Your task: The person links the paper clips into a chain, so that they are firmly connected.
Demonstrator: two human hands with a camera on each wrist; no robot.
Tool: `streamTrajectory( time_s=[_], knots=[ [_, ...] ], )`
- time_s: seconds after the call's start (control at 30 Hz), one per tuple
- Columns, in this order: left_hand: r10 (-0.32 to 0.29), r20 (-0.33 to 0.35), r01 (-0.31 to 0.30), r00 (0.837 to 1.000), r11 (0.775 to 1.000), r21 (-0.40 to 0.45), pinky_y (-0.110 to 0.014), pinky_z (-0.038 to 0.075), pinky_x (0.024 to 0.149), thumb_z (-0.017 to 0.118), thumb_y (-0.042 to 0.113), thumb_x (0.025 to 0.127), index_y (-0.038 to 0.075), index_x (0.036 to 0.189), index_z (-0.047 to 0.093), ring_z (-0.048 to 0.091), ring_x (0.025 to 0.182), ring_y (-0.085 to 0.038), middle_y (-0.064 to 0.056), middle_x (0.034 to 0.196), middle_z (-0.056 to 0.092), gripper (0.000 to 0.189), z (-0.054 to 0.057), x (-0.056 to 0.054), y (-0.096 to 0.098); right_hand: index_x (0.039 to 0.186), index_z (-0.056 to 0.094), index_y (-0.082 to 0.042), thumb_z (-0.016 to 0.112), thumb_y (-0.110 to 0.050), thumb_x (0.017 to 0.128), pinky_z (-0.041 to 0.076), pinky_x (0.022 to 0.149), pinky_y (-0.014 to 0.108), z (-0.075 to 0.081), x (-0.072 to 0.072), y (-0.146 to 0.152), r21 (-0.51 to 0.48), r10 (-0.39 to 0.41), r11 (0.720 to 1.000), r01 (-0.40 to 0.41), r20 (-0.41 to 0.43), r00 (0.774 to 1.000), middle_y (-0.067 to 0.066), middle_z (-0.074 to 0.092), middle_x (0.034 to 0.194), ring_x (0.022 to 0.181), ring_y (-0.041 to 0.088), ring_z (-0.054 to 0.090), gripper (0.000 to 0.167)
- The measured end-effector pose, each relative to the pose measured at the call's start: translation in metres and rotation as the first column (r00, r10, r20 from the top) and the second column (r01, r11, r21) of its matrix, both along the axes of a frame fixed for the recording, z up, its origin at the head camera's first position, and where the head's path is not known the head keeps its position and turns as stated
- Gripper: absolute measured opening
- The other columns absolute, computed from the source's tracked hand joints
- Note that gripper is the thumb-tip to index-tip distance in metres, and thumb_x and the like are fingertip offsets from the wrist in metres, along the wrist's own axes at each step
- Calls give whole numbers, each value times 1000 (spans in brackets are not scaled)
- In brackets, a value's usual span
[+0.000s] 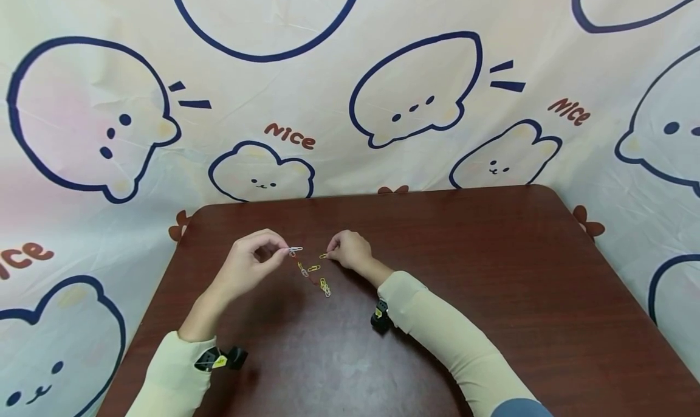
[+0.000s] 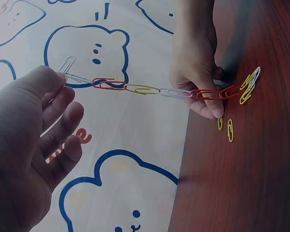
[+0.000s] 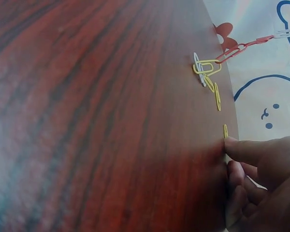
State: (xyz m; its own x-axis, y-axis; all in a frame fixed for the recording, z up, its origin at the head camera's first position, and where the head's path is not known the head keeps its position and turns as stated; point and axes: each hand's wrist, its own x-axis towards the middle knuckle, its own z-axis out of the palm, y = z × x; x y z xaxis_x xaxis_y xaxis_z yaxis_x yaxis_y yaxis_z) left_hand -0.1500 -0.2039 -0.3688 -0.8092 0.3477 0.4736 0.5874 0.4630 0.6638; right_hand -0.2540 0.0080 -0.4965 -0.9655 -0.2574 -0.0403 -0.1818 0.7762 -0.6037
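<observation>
My left hand (image 1: 246, 266) pinches a white paper clip (image 2: 69, 65) between thumb and index finger, the other fingers loosely bent. From it a chain of linked paper clips (image 2: 142, 89), white, red and yellow, slants down to the table. At its lower end yellow and white clips (image 1: 325, 288) lie bunched on the wood. The thumb and fingertips of my right hand (image 1: 350, 250) pinch one end of a yellow paper clip (image 3: 225, 130), low at the tabletop. Another yellow paper clip (image 2: 230, 130) lies loose between that hand and the chain.
Under both hands is a dark reddish-brown wooden table (image 1: 525, 295) with rounded far corners. A pale cloth printed with cartoon bears (image 1: 339, 161) hangs behind it and at both sides. Each wrist wears a small black camera (image 1: 381, 317).
</observation>
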Motion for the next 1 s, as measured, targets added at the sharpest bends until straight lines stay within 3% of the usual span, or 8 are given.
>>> streamTrajectory(
  time_s=[0.27,0.67,1.0],
  knots=[
    [4,8,-4,1000,1000,-2,-24,48,59,75,-10,85,3,89,70,55,70,-10,-3,84,66,15,-1,-1,0,76,75,-25,75,-22,88,46,55,30,0,-1,3,18,31,999,-31,12,999,-14,67,73,66,9,59,13],
    [-1,12,1,1000,1000,3,-25,47,59,74,-13,84,1,88,70,54,69,-9,-3,83,65,14,-3,-2,0,80,75,-12,74,-10,87,49,67,26,4,-1,21,-192,145,972,-136,37,989,-5,66,70,65,9,58,8],
    [5,8,-5,1000,1000,6,-24,48,59,75,-12,83,2,88,70,55,70,-9,-3,83,65,16,-5,-3,-1,86,74,-12,71,-8,90,51,66,27,31,2,37,-278,196,943,-184,17,980,-2,69,73,62,14,63,6]
  ],
)
